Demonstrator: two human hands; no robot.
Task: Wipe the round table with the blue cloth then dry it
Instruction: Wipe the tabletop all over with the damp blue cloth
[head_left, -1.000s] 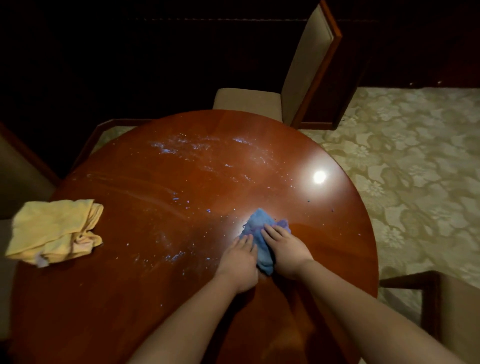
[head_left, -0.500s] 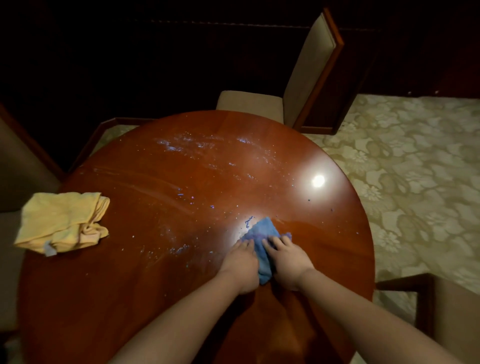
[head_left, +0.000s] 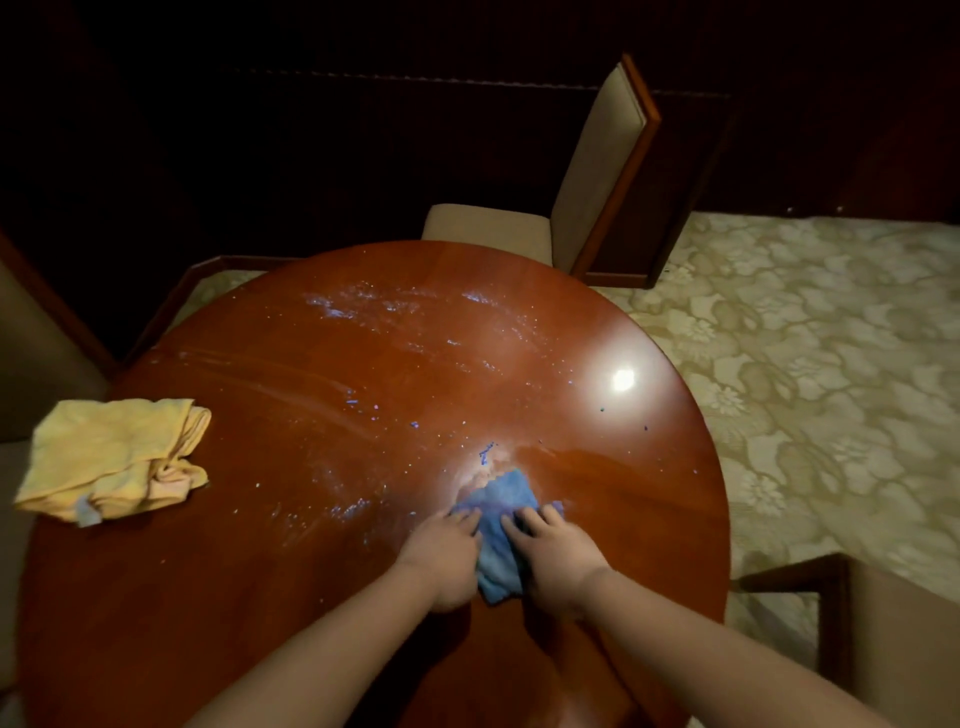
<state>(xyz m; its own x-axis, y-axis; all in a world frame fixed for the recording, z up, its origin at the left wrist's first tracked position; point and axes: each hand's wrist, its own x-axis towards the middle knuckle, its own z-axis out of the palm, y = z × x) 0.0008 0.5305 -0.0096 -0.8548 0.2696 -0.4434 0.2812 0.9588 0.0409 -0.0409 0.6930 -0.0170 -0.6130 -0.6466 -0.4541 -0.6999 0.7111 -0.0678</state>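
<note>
Both hands' fingers flat, left hand, right hand, pressing crumpled blue cloth, glossy round table

Dark wood-panelled wall behind, barely lit. A beige upholstered chair with a wooden frame stands at the far side. Pale floral carpet spreads right, and another chair's arm pokes in.

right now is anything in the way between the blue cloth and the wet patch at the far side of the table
Nothing visible. The blue cloth lies under both hands; bare table with droplets runs to the far smears. The yellow cloth sits aside at the left edge.
</note>
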